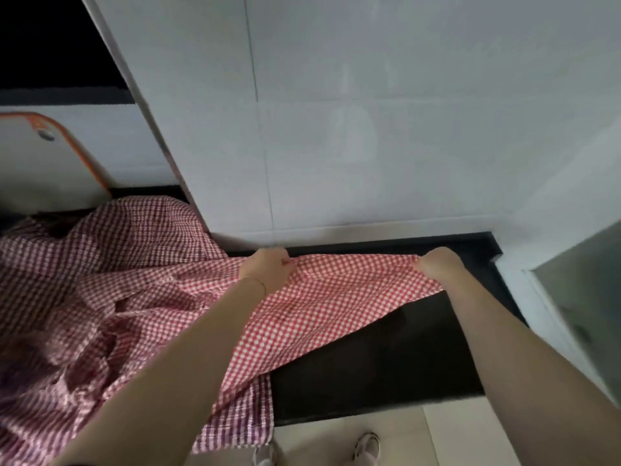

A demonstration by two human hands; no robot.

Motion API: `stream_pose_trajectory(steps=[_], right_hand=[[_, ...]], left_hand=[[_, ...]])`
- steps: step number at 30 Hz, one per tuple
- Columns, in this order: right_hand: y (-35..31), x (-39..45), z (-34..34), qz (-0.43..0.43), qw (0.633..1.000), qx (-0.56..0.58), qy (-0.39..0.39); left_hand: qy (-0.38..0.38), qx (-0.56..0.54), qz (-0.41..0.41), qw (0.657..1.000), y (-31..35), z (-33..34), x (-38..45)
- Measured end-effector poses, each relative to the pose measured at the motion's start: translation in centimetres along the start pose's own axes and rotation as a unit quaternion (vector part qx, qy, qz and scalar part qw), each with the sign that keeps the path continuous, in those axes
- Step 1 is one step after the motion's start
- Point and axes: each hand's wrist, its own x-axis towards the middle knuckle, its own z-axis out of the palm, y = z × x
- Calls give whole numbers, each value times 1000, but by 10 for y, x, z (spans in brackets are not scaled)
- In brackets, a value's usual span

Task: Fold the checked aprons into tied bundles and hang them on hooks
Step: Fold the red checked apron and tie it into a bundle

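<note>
Both hands, left hand [267, 265] and right hand [437, 264], pinched the apron [322, 297] taut along its far edge above the surface [386, 358]; it seemed light, limp cloth, best held at corners.

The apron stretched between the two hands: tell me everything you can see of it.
The apron is thin red-and-white checked cloth, lightly creased. The left hand and right hand each pinch its far edge, pulling that edge taut just above the black counter. From there it slopes toward the person, narrowing to a corner that lies on the pile of crumpled checked cloth at left. No straps or ties can be made out.
</note>
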Motion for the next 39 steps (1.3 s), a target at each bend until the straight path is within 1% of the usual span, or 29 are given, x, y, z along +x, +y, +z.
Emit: stream_pose_trajectory(steps=[2, 3, 5, 6, 8, 10, 12, 13, 14, 16, 17, 18, 20, 21, 23, 25, 26, 29, 31, 33, 36, 38, 39], right_hand=[[20, 2, -22, 7, 997, 6, 74], [30, 5, -34, 7, 993, 26, 114], [46, 13, -59, 4, 974, 107, 197], [50, 17, -72, 11, 958, 162, 236], [58, 26, -98, 19, 924, 255, 286], [59, 36, -113, 12, 899, 320, 298], [57, 45, -113, -4, 890, 352, 289], [57, 47, -110, -20, 894, 349, 282], [57, 47, -105, -46, 902, 336, 266], [57, 36, -89, -124, 935, 252, 218], [54, 26, -82, -170, 946, 219, 169], [52, 20, -75, -219, 947, 207, 109], [46, 2, -67, -310, 932, 186, -26], [42, -4, -63, -350, 921, 156, -67], [32, -8, -60, -398, 907, 92, -104], [25, -10, -57, -412, 903, 51, -108], [22, -9, -55, -411, 906, 40, -93], [19, -2, -45, -400, 915, 43, -6], [18, -3, -41, -393, 917, 58, 29], [15, -6, -34, -373, 922, 95, 49], [11, -11, -25, -327, 928, 173, 49], [4, -15, -19, -290, 931, 218, 35], [1, -17, -19, -267, 932, 243, 32]], left_hand=[[26, -33, 24, 999, 29, 5, 7], [31, -52, 39, 997, 44, 7, 11], [21, -104, 63, 992, 71, 5, 12], [9, -110, 72, 991, 83, 3, 11], [-14, -50, 83, 995, 105, 6, 12], [2, 15, 65, 998, 122, 15, 16], [48, -6, 23, 999, 133, 21, 16], [71, -33, 4, 997, 137, 24, 17], [93, -65, -8, 994, 144, 27, 16], [112, -114, -11, 987, 160, 30, 14], [109, -132, 1, 985, 169, 30, 13], [99, -146, 20, 984, 178, 30, 12], [79, -162, 51, 982, 193, 29, 11], [76, -164, 58, 982, 198, 29, 11], [89, -164, 63, 980, 204, 27, 10], [101, -169, 57, 979, 200, 27, 8], [98, -171, 53, 979, 197, 27, 6], [70, -130, 33, 988, 180, 34, 3], [65, -81, 1, 995, 170, 39, 1], [76, -48, -36, 995, 158, 41, -3], [92, -21, -57, 994, 136, 39, -10], [84, -44, -50, 994, 120, 35, -12], [80, -73, -44, 993, 117, 34, -11]])
